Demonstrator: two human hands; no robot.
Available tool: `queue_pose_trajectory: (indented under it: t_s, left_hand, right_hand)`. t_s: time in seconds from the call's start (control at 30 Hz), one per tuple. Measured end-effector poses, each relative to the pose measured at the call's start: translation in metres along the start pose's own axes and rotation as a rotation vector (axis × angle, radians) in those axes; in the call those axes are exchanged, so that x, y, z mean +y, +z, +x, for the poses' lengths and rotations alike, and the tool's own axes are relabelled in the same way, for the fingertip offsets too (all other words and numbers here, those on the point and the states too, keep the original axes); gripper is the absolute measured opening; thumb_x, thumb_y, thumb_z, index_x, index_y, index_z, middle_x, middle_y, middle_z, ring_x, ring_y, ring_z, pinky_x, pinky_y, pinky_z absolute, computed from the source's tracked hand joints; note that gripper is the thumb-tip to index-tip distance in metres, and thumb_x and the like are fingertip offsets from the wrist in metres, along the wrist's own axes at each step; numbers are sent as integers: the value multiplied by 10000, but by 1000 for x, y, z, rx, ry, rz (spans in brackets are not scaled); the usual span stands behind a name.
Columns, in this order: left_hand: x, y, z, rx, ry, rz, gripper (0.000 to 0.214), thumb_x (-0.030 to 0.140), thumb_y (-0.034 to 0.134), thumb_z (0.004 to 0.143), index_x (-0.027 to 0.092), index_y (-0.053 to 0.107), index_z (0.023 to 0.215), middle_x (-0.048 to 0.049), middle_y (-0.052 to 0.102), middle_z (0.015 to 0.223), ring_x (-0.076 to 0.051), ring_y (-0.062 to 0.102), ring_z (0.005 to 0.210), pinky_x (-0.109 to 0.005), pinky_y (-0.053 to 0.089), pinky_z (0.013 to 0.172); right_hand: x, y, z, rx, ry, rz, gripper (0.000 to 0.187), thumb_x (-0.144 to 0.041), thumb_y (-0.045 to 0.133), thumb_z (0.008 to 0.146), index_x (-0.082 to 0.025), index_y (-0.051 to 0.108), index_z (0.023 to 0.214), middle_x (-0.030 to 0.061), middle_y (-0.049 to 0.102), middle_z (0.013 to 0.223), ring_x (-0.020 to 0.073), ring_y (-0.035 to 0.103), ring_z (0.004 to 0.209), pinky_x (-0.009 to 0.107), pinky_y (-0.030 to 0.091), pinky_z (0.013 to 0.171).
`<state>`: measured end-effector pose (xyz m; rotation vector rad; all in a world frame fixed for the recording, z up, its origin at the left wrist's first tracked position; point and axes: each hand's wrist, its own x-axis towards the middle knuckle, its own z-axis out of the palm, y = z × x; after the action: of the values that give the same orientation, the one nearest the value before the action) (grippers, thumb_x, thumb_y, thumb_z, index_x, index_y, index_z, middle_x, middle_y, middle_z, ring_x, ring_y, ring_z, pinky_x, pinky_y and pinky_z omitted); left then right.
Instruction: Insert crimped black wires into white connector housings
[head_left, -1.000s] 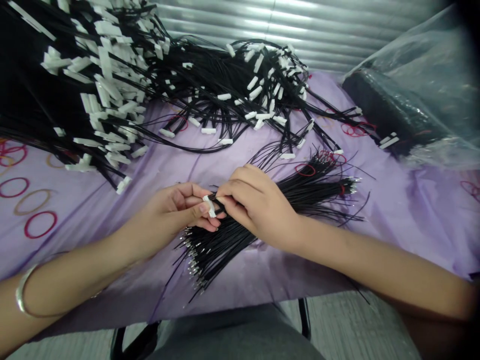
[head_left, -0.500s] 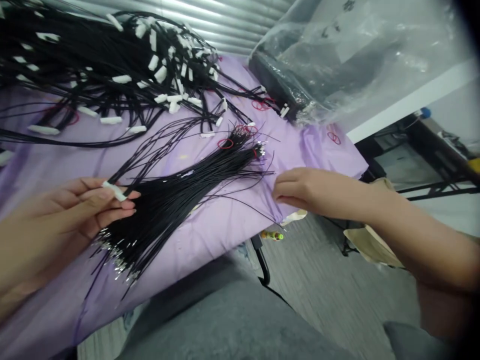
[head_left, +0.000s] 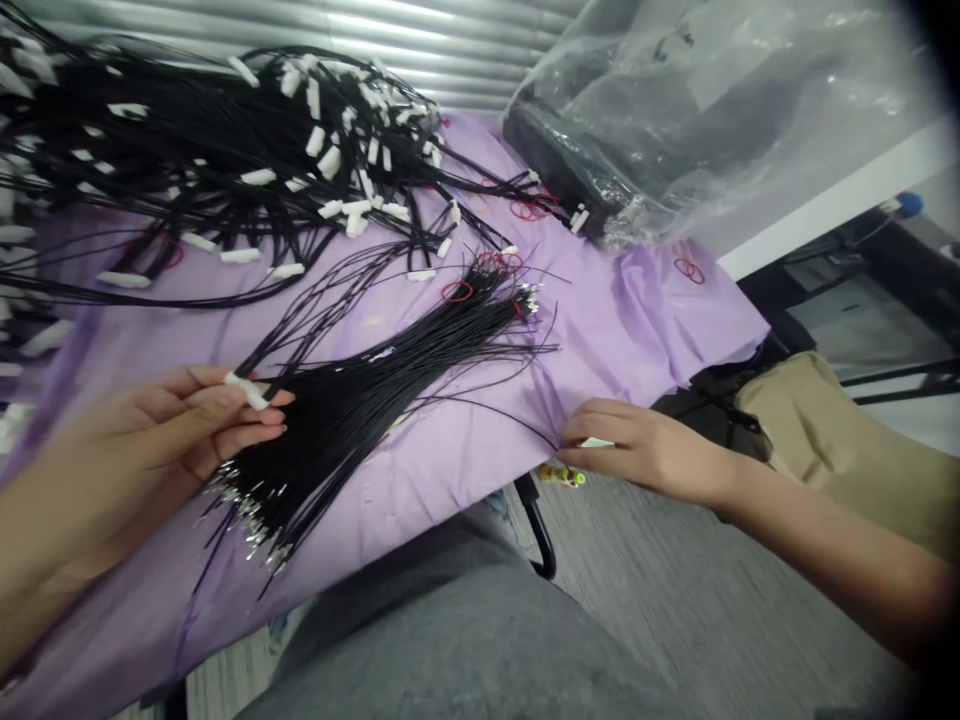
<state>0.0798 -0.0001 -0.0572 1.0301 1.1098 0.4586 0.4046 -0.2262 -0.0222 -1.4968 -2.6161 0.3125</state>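
My left hand pinches a white connector between thumb and fingers. Several thin black wires run from this connector up and to the right across the cloth. Beside and partly under that hand lies a thick bundle of loose black wires, with silvery terminals at its near end. At the table's edge, my right hand has its fingertips closed on the end of a single black wire that sticks out from the bundle. Its fingertips partly hide the wire's tip.
A large heap of black cables with white connectors covers the back left of the purple cloth. Red rubber bands lie about. A clear plastic bag stands at the back right. Beyond the table edge hangs a beige cloth.
My right hand has moved down to the table edge and closed on the loose wire's end. My left hand still holds the white connector. The view has shifted slightly.
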Motion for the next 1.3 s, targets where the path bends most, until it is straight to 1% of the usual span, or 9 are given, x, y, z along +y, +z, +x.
queue_pose_trajectory:
  t_s: [0.13, 0.27, 0.37, 0.43, 0.53, 0.73, 1.0, 1.17, 1.3]
  left_hand:
    - [9, 7, -8, -45, -1, -59, 78, 65, 610, 814, 135, 583, 836, -14, 719, 824, -72, 661, 710, -117, 553, 718]
    - [4, 4, -7, -89, 56, -122, 116, 159, 705, 770, 149, 594, 805, -8, 701, 795, -87, 665, 687, -149, 562, 711]
    - [-1, 1, -7, -156, 91, -175, 145, 207, 746, 741, 152, 621, 790, -2, 685, 793, -84, 657, 686, -162, 562, 701]
    - [-2, 0, -7, -190, 116, -196, 154, 232, 755, 734, 140, 639, 778, -9, 665, 750, -86, 645, 678, -175, 562, 698]
    - [-4, -1, -6, -225, 123, -224, 161, 252, 735, 760, 130, 649, 820, -20, 651, 722, -88, 629, 656, -191, 559, 690]
    - [-6, -7, -2, -275, 65, -260, 174, 266, 699, 795, 137, 668, 908, -29, 669, 791, -91, 639, 704, -193, 556, 709]
    - [-5, -8, -1, -283, 56, -220, 133, 258, 684, 805, 155, 689, 888, -25, 674, 765, -102, 643, 678, -199, 562, 679]
    - [-6, -8, 0, -279, 64, -189, 114, 268, 692, 802, 176, 698, 869, -8, 673, 761, -80, 646, 663, -147, 553, 661]
    - [-9, -10, 2, -295, 69, -151, 119, 279, 664, 829, 197, 698, 908, -6, 678, 818, -74, 652, 692, -141, 553, 685]
  right_hand:
    - [-14, -13, 26, 89, -5, 265, 96, -101, 505, 894, -143, 558, 963, 102, 590, 1041, 172, 530, 993, 357, 464, 838]
    - [-31, -32, 88, 289, -88, 741, 136, -74, 524, 874, -171, 523, 969, 32, 615, 866, 122, 584, 873, 327, 482, 830]
    - [-37, -34, 154, 351, -21, 730, 20, -125, 548, 864, -144, 552, 857, 10, 586, 776, 74, 541, 702, 209, 457, 646]
    - [-37, -26, 196, 345, -3, 643, 57, -156, 556, 848, -136, 565, 795, -16, 563, 701, 55, 487, 608, 180, 399, 566]
    - [-32, -7, 237, 315, -18, 457, 64, -125, 579, 796, -122, 584, 732, -17, 567, 684, 55, 470, 610, 179, 355, 576]
    - [-24, 8, 241, 237, 9, 451, 78, -98, 589, 776, -118, 606, 703, -32, 537, 624, 42, 443, 566, 166, 328, 559]
    - [-23, 10, 240, 291, 65, 450, 78, -81, 597, 744, -129, 600, 682, -36, 539, 608, 47, 456, 568, 169, 344, 553]
    - [-23, 16, 238, 342, -16, 327, 113, -112, 545, 809, -120, 580, 701, -9, 536, 645, 75, 475, 627, 193, 379, 589]
    - [-24, 16, 236, 314, -50, 264, 129, -133, 521, 845, -96, 588, 740, 15, 538, 684, 88, 465, 645, 216, 386, 601]
